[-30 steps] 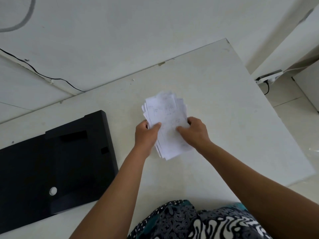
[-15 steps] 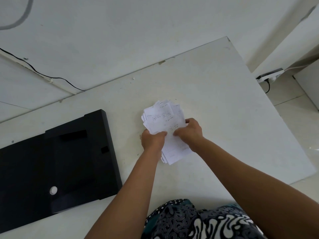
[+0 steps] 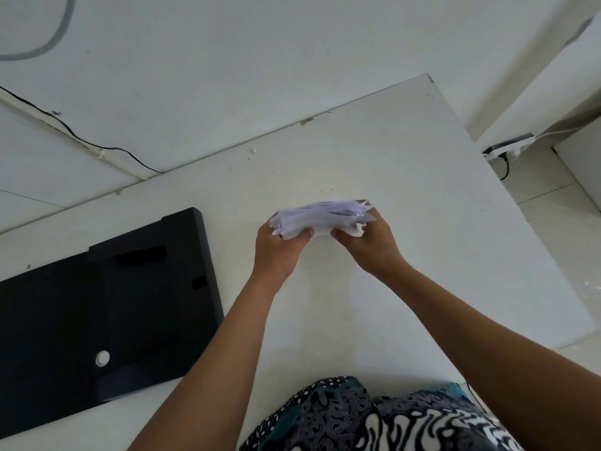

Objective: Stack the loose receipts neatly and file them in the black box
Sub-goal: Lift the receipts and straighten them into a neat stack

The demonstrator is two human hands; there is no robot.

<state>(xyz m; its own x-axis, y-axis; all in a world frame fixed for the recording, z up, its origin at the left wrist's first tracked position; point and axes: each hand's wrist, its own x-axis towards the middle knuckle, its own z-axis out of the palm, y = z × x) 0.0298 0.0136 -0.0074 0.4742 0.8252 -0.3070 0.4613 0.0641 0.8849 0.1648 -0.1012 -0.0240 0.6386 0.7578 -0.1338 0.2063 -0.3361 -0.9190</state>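
Observation:
A bundle of white receipts [image 3: 322, 217] is held edge-on above the middle of the white table [image 3: 422, 242], its uneven edges fanned towards me. My left hand [image 3: 276, 252] grips the bundle's left end and my right hand [image 3: 370, 245] grips its right end. The black box [image 3: 97, 314] lies flat and closed on the table to the left, a small white button on its lid. It is well apart from both hands.
The table's far edge meets a white wall with a thin black cable [image 3: 97, 146] running along it. On the floor at the right lies a white power strip [image 3: 507, 148]. My patterned clothing [image 3: 374, 418] fills the bottom edge.
The receipts lay flat, face up, between my hands. Both hands have since turned the bundle up on its edge and squeezed it together, a little further from me.

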